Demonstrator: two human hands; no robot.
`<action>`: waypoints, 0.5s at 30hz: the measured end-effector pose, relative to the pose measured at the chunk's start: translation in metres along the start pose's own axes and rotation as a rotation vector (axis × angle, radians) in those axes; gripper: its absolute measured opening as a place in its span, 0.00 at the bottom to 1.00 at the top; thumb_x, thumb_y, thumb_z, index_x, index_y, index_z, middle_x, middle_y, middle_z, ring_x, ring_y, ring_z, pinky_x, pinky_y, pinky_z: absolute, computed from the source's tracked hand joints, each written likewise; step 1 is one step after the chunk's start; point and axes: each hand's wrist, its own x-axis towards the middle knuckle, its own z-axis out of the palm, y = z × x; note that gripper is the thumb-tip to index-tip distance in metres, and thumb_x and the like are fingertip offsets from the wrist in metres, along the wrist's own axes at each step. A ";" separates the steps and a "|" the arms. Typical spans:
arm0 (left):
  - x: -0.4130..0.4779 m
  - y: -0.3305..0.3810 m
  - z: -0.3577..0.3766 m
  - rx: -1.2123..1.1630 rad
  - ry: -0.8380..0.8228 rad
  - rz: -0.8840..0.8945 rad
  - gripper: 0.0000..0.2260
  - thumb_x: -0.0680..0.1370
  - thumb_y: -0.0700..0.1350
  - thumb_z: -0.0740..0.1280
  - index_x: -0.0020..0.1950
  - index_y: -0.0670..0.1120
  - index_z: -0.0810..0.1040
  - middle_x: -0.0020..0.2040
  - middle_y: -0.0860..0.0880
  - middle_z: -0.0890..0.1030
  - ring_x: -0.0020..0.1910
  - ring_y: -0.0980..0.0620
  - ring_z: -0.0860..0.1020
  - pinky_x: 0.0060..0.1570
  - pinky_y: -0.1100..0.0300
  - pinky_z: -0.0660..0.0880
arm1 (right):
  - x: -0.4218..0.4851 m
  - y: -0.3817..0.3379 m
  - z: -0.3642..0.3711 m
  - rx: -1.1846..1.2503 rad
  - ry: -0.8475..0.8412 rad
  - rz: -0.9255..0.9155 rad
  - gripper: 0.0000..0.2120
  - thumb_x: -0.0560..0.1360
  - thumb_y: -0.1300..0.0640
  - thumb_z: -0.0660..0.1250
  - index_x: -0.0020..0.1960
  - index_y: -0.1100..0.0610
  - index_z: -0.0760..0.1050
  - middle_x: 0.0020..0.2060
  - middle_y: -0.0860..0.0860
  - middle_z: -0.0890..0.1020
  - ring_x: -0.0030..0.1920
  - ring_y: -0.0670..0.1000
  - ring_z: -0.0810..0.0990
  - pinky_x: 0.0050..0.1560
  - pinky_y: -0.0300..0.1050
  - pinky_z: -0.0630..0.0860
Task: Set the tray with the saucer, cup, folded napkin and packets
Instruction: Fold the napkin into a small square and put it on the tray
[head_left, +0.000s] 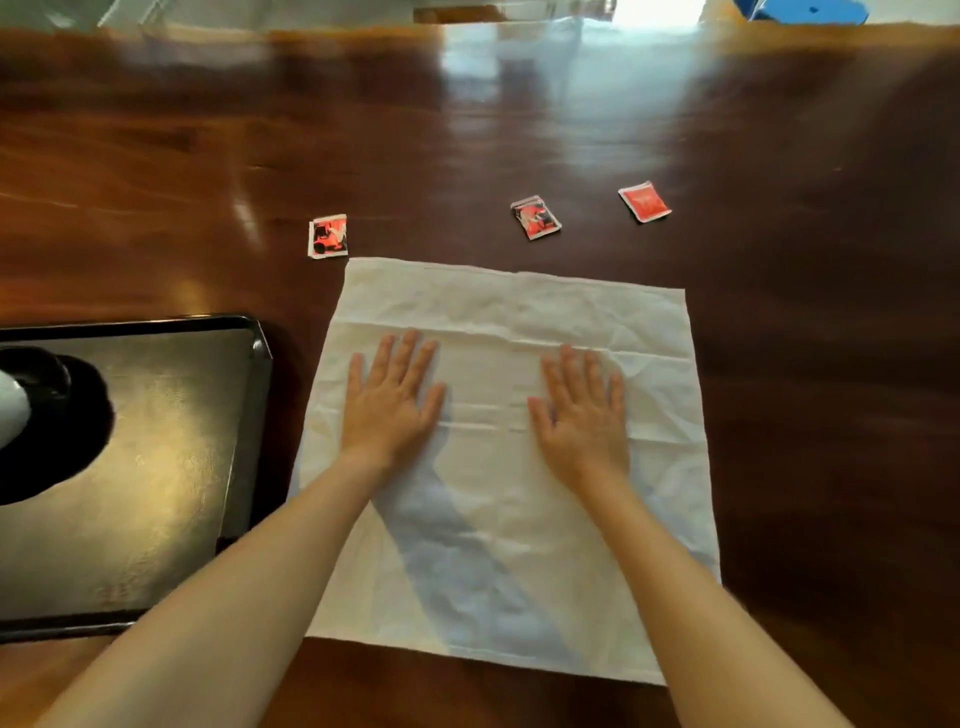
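A white napkin (519, 312) lies spread flat and unfolded on the dark wooden table. My left hand (389, 400) and my right hand (582, 410) press on it side by side, palms down, fingers straight. To the left sits a black tray (208, 467). On its left part stands a black saucer (78, 441) with a cup (15, 400) on it, cut off by the frame edge. Three red packets lie on the table beyond the napkin: one at the left (328, 236), one in the middle (535, 217), one at the right (644, 201).
The glossy table (805, 364) stretches far back and to the right. A blue object (810, 11) shows at the top right edge.
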 end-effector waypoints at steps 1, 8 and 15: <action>0.002 -0.003 -0.001 0.003 0.003 -0.007 0.28 0.77 0.62 0.44 0.76 0.57 0.52 0.78 0.54 0.51 0.77 0.52 0.49 0.73 0.45 0.44 | 0.004 0.016 -0.003 -0.012 0.004 0.043 0.27 0.79 0.43 0.46 0.76 0.48 0.46 0.77 0.49 0.47 0.76 0.52 0.43 0.74 0.53 0.37; 0.004 -0.005 -0.005 0.011 0.004 0.004 0.28 0.77 0.63 0.43 0.76 0.56 0.48 0.78 0.54 0.47 0.77 0.52 0.45 0.74 0.47 0.42 | 0.002 0.076 -0.018 -0.030 0.023 0.178 0.28 0.79 0.44 0.43 0.76 0.50 0.44 0.77 0.49 0.48 0.76 0.50 0.44 0.75 0.50 0.40; -0.011 0.037 -0.011 0.026 -0.061 0.094 0.25 0.81 0.56 0.45 0.77 0.50 0.47 0.78 0.47 0.46 0.77 0.48 0.43 0.73 0.45 0.38 | -0.012 0.082 -0.018 0.005 0.061 0.304 0.28 0.79 0.42 0.42 0.76 0.51 0.44 0.77 0.51 0.47 0.76 0.50 0.43 0.75 0.50 0.40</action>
